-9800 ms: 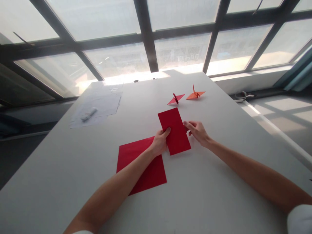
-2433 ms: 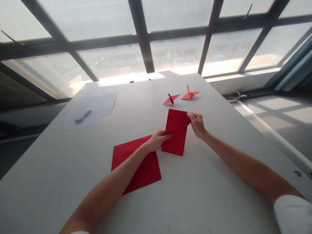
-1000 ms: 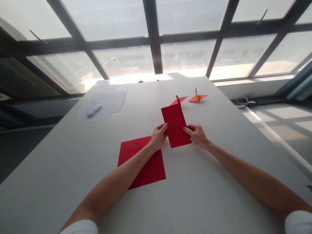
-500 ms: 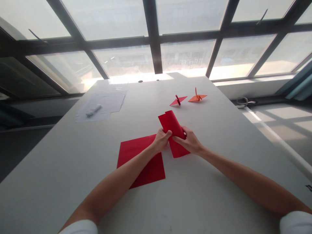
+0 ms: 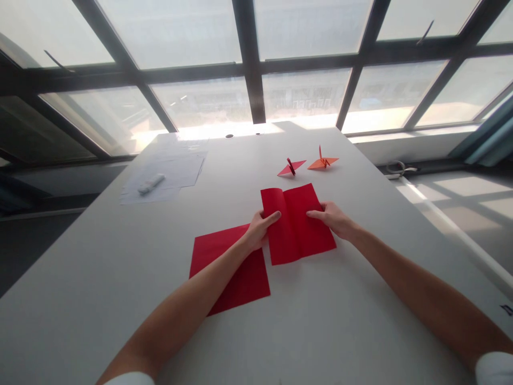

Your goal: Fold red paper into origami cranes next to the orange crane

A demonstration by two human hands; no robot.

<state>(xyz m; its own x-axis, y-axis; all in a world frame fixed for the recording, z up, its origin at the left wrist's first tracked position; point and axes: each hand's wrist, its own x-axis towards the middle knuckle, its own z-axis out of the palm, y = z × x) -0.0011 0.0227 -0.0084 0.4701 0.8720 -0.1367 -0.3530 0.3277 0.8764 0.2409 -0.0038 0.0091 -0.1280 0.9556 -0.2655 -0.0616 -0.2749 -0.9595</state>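
Between my hands is a sheet of red paper (image 5: 298, 224), spread open with a crease down its middle and its left part slightly curved. My left hand (image 5: 259, 229) pinches the left edge, thumb on top. On the right edge, my right hand (image 5: 331, 218) is closed with its thumb on the face of the paper and the fingers mostly hidden behind. Flat on the table lies a second red sheet (image 5: 240, 283), partly covered by my left forearm. Beyond the held paper stand a red paper crane (image 5: 292, 168) and an orange paper crane (image 5: 323, 162).
White sheets of paper (image 5: 176, 166) lie at the far left of the white table (image 5: 340, 331), with a white tube-like object (image 5: 151, 184) on them. Windows (image 5: 308, 96) rise past the far edge. A coiled cable (image 5: 401, 167) is beyond the right edge.
The red paper has gone from folded over to opened out. My right hand has moved right with its edge, while my left hand has shifted slightly left.
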